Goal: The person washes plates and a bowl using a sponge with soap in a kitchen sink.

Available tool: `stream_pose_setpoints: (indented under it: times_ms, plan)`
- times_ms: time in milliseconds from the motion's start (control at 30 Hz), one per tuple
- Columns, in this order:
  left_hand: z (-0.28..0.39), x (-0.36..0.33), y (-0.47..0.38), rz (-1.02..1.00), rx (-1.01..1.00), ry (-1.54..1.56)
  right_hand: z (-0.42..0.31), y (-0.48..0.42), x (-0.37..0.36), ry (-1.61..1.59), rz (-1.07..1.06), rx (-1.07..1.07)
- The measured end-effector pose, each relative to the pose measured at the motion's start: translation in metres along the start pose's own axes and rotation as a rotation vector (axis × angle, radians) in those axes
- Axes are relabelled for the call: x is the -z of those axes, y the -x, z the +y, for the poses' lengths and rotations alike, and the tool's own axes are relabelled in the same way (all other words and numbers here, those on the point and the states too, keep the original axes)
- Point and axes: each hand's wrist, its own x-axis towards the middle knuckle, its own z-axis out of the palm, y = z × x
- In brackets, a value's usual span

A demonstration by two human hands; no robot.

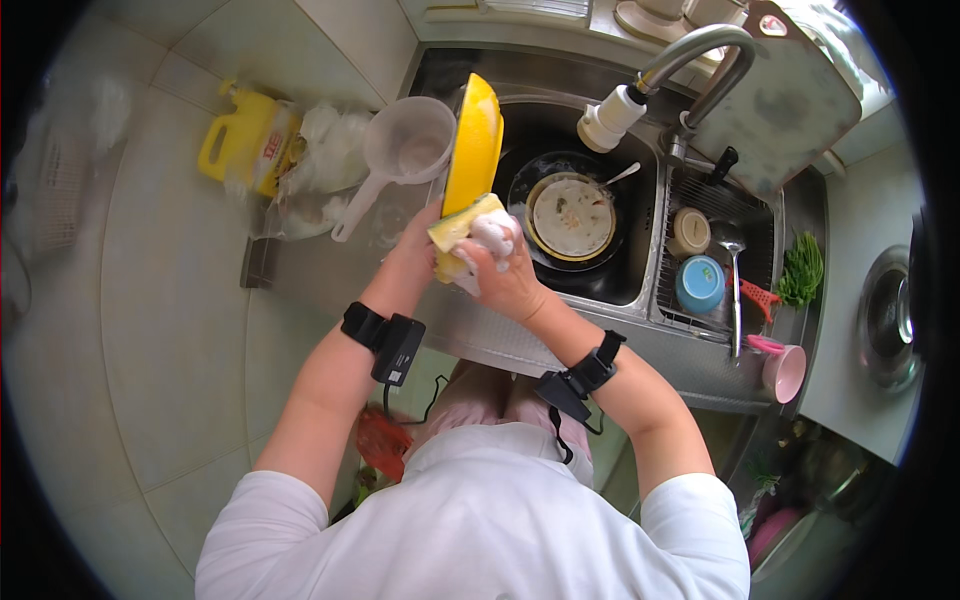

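Observation:
My left hand grips the near end of a yellow dish, which is tilted up on its edge at the sink's left side. A soapy yellow sponge with a green scouring layer is in my right hand, and it touches the dish's near end. White foam covers the fingers of that hand. Right of the dish, in the sink basin, a dark pan holds a round bowl of cloudy, foamy water. A metal spoon leans at the bowl's rim.
A faucet arches over the basin. A translucent dipper and yellow jug stand left. The rack basin at right holds a blue bowl and ladle. Beyond are a pink cup, green leaves and a cutting board.

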Motion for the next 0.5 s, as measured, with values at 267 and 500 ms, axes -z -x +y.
stream_pose_setpoints:
  times_ms: [267, 500]
  plan:
    - [-0.009, -0.030, 0.023, 0.201, 0.118, 0.314, 0.056, -0.099, 0.018, -0.512, 0.241, -0.643]
    - [-0.006, -0.037, 0.025, 0.033, -0.341, -0.495, 0.063, -0.047, -0.021, -1.443, 0.265, -1.482]
